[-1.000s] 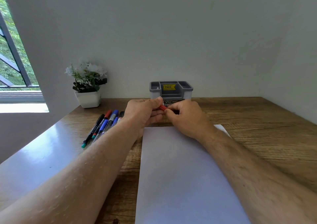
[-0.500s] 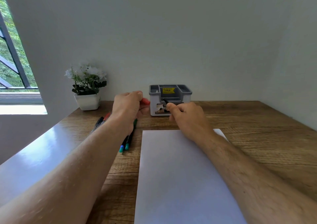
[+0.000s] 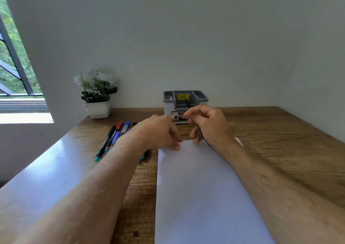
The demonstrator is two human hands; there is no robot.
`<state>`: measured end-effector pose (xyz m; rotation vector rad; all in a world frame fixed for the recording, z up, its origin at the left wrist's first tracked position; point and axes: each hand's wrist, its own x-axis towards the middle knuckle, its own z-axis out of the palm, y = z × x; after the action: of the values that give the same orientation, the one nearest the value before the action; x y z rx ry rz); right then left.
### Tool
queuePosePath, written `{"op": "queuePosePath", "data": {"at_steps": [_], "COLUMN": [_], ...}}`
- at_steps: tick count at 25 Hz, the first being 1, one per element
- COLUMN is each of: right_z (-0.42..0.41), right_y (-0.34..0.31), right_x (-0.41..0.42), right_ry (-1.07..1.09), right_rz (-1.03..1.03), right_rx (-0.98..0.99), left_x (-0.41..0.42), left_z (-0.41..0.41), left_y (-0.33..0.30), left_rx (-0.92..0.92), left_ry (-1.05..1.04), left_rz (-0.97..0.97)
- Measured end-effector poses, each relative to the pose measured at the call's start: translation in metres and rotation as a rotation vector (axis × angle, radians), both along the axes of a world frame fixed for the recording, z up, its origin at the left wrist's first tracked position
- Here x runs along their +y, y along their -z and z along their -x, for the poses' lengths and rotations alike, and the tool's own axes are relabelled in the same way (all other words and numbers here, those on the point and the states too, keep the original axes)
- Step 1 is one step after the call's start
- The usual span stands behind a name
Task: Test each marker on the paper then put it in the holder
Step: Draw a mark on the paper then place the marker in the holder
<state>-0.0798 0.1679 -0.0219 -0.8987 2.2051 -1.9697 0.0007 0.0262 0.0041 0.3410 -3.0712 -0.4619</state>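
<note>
A white sheet of paper (image 3: pixel 201 187) lies lengthwise on the wooden desk in front of me. My right hand (image 3: pixel 211 126) grips a dark-barrelled marker (image 3: pixel 187 102) above the sheet's far edge; its upper end sticks out in front of the grey holder (image 3: pixel 185 97). My left hand (image 3: pixel 158 131) has curled fingers whose tips rest on the paper's far left corner. The red cap is hidden inside it. Several more markers (image 3: pixel 113 137) lie side by side left of the paper, partly under my left forearm.
A white pot of white flowers (image 3: pixel 98 96) stands at the back left against the wall. A window (image 3: pixel 13 71) is on the far left. The desk (image 3: pixel 280 150) meets walls behind and on the right.
My hands pulled the red cap off the marker and parted. My left hand then dropped to the paper's corner, and my right hand lowered with the marker toward the sheet.
</note>
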Motion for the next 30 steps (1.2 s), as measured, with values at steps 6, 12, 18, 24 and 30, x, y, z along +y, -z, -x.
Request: {"op": "queuePosePath", "data": {"at_steps": [6,12,18,24,30], "right_z": [-0.015,-0.011,-0.014,-0.016,-0.017], "right_y": [-0.017,0.007,0.014,0.014,0.014], "right_x": [-0.021,-0.012,-0.013,-0.024,-0.032], "right_ry": [0.014,0.061,-0.174,-0.152,-0.061], "right_rz": [0.116,0.136,-0.1,-0.282,-0.365], "right_rx": [-0.012,-0.134,0.132,0.136,0.24], "left_x": [0.002,-0.011,-0.022,-0.026,-0.019], "left_z": [0.001,0.0,0.0,-0.001,-0.003], "left_y": [0.003,0.004,0.001,0.0,0.0], "left_rx": [0.032,0.087,0.052,0.05,0.077], "left_ry": [0.03,0.028,-0.004,-0.022,-0.053], "left_rz": [-0.01,-0.05,-0.065,-0.07,-0.015]}}
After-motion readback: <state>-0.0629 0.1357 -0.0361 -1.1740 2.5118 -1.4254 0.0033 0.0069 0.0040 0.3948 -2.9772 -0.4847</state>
